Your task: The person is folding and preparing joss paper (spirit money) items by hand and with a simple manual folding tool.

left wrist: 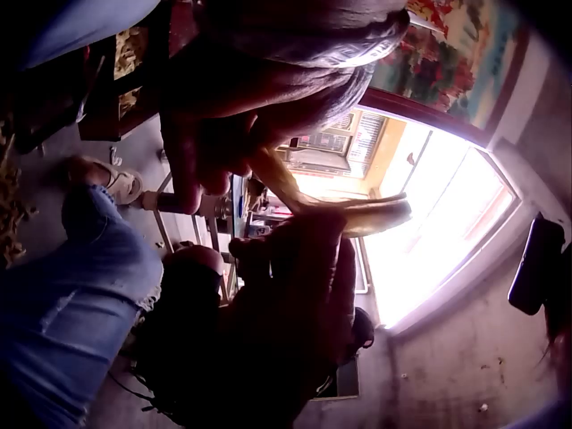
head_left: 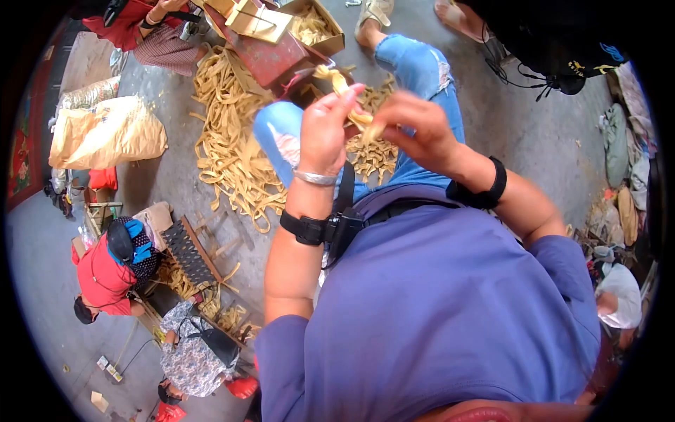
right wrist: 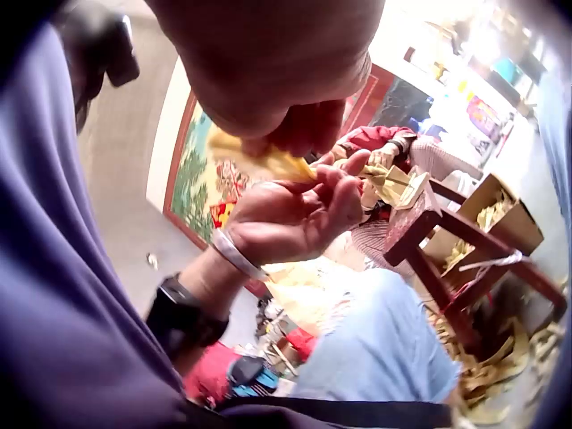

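Both hands are raised over the lap, working one yellowish, flat, pliable strip. My left hand, with a silver bangle at its wrist, pinches the strip between thumb and fingers; one end pokes out beyond them. Close beside it, my right hand is blurred, its curled fingers gripping the other part. In the left wrist view the strip bends between the hands and sticks out past the right fingers. The right wrist view has the strip above the left palm, partly hidden by the right hand.
Loose strips are heaped on the floor, with more between the knees. A red wooden stool bears a small wooden device, beside a cardboard box of strips. Other people sit around, one in a red top. A large tan sack lies left.
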Tool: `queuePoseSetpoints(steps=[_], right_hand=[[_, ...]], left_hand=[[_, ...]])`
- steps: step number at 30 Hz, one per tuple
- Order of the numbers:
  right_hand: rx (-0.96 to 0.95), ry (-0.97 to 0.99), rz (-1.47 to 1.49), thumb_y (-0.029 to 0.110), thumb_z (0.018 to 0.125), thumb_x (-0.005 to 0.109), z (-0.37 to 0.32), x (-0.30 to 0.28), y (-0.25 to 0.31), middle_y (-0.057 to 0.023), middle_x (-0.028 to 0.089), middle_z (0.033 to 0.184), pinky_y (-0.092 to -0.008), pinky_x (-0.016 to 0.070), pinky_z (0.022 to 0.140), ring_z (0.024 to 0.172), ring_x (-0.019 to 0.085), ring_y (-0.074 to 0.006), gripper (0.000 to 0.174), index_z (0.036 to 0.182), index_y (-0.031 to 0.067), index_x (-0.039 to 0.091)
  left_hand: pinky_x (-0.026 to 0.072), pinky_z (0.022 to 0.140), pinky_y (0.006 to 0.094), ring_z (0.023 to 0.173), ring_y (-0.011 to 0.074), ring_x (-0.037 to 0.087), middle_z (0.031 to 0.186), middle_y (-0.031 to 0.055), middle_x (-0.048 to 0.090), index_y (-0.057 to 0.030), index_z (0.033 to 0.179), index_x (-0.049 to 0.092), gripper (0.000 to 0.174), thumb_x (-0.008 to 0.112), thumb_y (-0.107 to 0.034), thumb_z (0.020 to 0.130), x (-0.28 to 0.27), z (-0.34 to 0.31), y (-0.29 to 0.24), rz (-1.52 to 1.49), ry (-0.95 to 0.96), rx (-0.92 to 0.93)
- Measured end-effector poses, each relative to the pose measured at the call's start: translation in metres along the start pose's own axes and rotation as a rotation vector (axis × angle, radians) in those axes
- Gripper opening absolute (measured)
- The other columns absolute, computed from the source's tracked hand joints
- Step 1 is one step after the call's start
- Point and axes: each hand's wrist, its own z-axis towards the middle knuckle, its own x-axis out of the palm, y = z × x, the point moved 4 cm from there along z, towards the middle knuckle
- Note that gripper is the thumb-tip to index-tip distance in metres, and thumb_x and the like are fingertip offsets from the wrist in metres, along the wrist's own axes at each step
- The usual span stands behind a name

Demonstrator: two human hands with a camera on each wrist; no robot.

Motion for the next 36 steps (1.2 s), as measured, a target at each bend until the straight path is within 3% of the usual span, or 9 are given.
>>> queuePoseSetpoints(steps=[4, 7, 8, 9, 10, 13, 21, 31, 36], right_hand=[[0.025, -0.090, -0.108, 0.012, 0.086, 0.062, 0.019, -0.007, 0.002, -0.0094, 0.060, 0.111, -0.0430, 0.0328, 0.104, 0.102, 0.059, -0.0224, 0.011, 0.097, 0.0077, 0.062], [0.089, -0.083, -0.115, 0.013, 0.089, 0.059, 0.015, -0.001, -0.014, -0.0086, 0.065, 0.097, -0.0474, 0.0184, 0.114, 0.094, 0.063, -0.0223, 0.014, 0.101, 0.0058, 0.060], [0.168, -0.085, -0.118, 0.013, 0.089, 0.059, 0.011, -0.005, -0.021, -0.0080, 0.065, 0.092, -0.0477, 0.0193, 0.113, 0.090, 0.064, -0.0225, 0.014, 0.101, 0.0059, 0.060], [0.248, -0.085, -0.122, 0.014, 0.089, 0.059, 0.007, -0.005, -0.028, -0.0075, 0.066, 0.088, -0.0480, 0.0202, 0.113, 0.086, 0.065, -0.0228, 0.014, 0.100, 0.0059, 0.060], [0.228, -0.190, -0.087, 0.016, 0.087, 0.063, 0.007, -0.004, -0.032, -0.0070, 0.066, 0.079, -0.0441, 0.0394, 0.101, 0.070, 0.065, -0.0220, 0.015, 0.097, 0.0045, 0.061], [0.729, -0.322, 0.592, 0.016, 0.084, 0.067, -0.005, 0.012, -0.043, -0.0082, 0.064, 0.074, -0.0361, 0.0529, 0.075, 0.066, 0.065, -0.0206, 0.018, 0.095, 0.0011, 0.064], [0.349, -0.041, -0.016, 0.013, 0.082, 0.068, -0.005, 0.005, -0.040, -0.0122, 0.064, 0.072, -0.0312, 0.0471, 0.057, 0.062, 0.061, -0.0220, 0.015, 0.091, 0.0011, 0.069], [0.270, 0.190, 0.023, 0.004, 0.072, 0.064, -0.003, -0.006, -0.028, -0.0098, 0.059, 0.077, -0.0353, 0.0470, 0.060, 0.071, 0.060, -0.0277, 0.012, 0.084, 0.0043, 0.065], [0.280, 0.161, 0.080, -0.007, 0.068, 0.057, -0.008, -0.006, -0.024, -0.0074, 0.057, 0.083, -0.0308, 0.0456, 0.060, 0.071, 0.057, -0.0204, 0.029, 0.095, 0.0024, 0.060]], left_hand=[[0.0483, 0.062, 0.0365, 0.067, 0.0277, 0.062, 0.074, 0.0165, 0.062, -0.0037, 0.084, 0.070, 0.010, 0.064, -0.011, 0.081, 0.030, -0.018, -0.028, 1.222, -0.008, 0.608], [0.0480, 0.060, 0.0351, 0.064, 0.0283, 0.062, 0.074, 0.0160, 0.063, -0.0017, 0.079, 0.068, 0.013, 0.066, -0.015, 0.079, 0.040, -0.029, -0.040, 1.234, -0.134, 0.606], [0.0446, 0.054, 0.0226, 0.060, 0.0048, 0.057, 0.068, 0.0030, 0.065, 0.0027, 0.083, 0.066, 0.014, 0.067, -0.011, 0.082, 0.034, -0.028, -0.038, 1.055, -0.149, 0.500], [0.0446, 0.054, 0.0220, 0.060, 0.0044, 0.057, 0.069, 0.0029, 0.065, 0.0025, 0.082, 0.066, 0.014, 0.068, -0.011, 0.082, 0.035, -0.029, -0.038, 0.994, -0.142, 0.475], [0.0446, 0.054, 0.0214, 0.061, 0.0040, 0.057, 0.069, 0.0028, 0.066, 0.0024, 0.081, 0.066, 0.014, 0.068, -0.012, 0.082, 0.035, -0.030, -0.038, 0.932, -0.137, 0.450], [0.0455, 0.057, 0.0275, 0.061, 0.0140, 0.057, 0.069, 0.0044, 0.062, -0.0011, 0.077, 0.065, 0.011, 0.070, -0.011, 0.077, 0.037, -0.030, -0.037, 1.050, -0.125, 0.580], [0.0416, 0.079, 0.0400, 0.086, 0.0251, 0.055, 0.085, 0.0048, 0.061, -0.0071, 0.075, 0.062, 0.011, 0.070, -0.010, 0.068, 0.053, -0.038, -0.031, 1.529, -0.105, 1.100], [0.0431, 0.083, 0.0364, 0.073, 0.0216, 0.062, 0.078, 0.0056, 0.064, -0.0084, 0.097, 0.058, 0.028, 0.068, -0.008, 0.071, 0.052, -0.043, -0.023, 1.496, -0.093, 0.879], [0.0479, 0.072, 0.0252, 0.082, 0.0152, 0.064, 0.089, 0.0089, 0.067, -0.0038, 0.115, 0.049, 0.039, 0.064, -0.001, 0.079, 0.024, -0.019, 0.007, 0.567, 0.011, 0.285]])
